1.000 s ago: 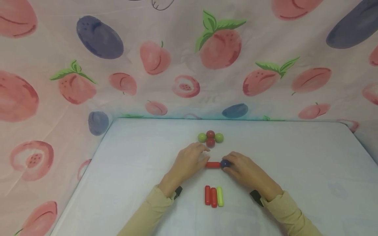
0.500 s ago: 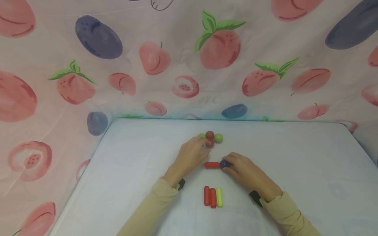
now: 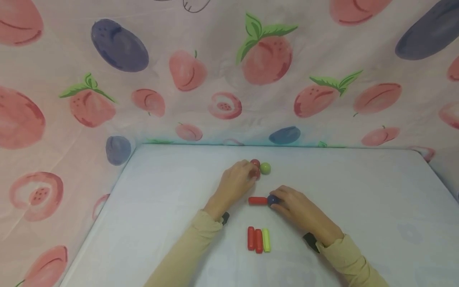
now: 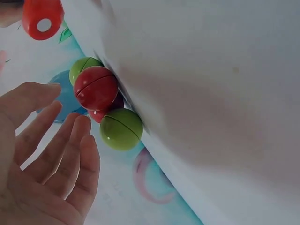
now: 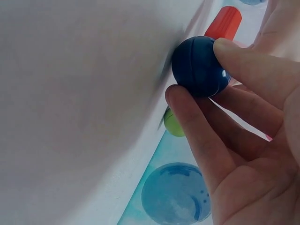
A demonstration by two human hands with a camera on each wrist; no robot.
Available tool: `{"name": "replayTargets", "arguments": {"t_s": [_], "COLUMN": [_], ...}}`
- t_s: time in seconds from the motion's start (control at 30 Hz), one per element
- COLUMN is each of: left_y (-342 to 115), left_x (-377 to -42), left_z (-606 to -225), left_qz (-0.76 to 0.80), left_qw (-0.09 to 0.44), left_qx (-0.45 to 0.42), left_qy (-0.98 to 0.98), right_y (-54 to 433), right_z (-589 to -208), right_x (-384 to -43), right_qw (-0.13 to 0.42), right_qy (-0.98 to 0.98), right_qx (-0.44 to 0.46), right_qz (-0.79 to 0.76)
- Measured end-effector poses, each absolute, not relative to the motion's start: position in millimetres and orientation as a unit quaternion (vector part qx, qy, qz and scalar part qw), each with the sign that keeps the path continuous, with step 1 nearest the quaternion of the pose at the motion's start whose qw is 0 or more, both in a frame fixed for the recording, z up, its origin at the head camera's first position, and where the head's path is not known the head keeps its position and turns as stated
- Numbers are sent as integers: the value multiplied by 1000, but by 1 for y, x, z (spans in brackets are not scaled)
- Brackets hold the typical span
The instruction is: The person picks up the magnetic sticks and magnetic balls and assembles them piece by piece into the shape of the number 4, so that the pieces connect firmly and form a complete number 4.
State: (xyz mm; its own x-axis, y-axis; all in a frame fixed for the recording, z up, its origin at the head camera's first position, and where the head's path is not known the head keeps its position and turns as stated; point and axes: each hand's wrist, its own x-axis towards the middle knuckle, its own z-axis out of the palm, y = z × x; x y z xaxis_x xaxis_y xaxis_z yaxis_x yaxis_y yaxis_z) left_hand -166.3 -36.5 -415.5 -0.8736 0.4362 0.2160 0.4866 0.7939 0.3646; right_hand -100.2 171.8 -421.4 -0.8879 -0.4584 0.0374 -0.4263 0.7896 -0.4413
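Note:
My right hand [image 3: 297, 207] pinches a dark blue ball [image 5: 199, 65] between thumb and fingers, close on the white table. A red stick [image 3: 257, 201] lies with one end against that ball; its free end shows a pale disc in the left wrist view. Farther back, my left hand [image 3: 236, 179] reaches to a cluster of red and green balls. Its fingers are spread and slightly bent beside the near red ball [image 4: 96, 88], holding nothing. A green ball [image 4: 121, 129] sits close to the fingertips, and another green ball [image 3: 265, 168] is on the cluster's right side.
Two red sticks [image 3: 251, 238] and a yellow-green stick [image 3: 266, 240] lie side by side on the table [image 3: 165, 191], nearer the person. A fruit-print cloth [image 3: 229, 59] hangs behind the table's far edge and along the left.
My left hand has moved away from the red stick, up to the ball cluster, and now covers its left side in the head view. The right hand stays on the blue ball.

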Motion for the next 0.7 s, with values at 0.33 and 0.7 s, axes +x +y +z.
{"name": "replayTargets", "arguments": {"t_s": [0.33, 0.7], "left_y": [-30, -26], "left_x": [-174, -175], "left_z": [-420, -421], "left_qz": [-197, -157], "left_qw": [51, 63], "left_qx": [-245, -258], "left_qy": [-948, -951], "right_y": [170, 169], "right_z": [-419, -419], "right_x": [-101, -102], "right_qw": [45, 39], "right_qy": [945, 947], "right_qx": [-238, -239], "right_qz": [-220, -213]}}
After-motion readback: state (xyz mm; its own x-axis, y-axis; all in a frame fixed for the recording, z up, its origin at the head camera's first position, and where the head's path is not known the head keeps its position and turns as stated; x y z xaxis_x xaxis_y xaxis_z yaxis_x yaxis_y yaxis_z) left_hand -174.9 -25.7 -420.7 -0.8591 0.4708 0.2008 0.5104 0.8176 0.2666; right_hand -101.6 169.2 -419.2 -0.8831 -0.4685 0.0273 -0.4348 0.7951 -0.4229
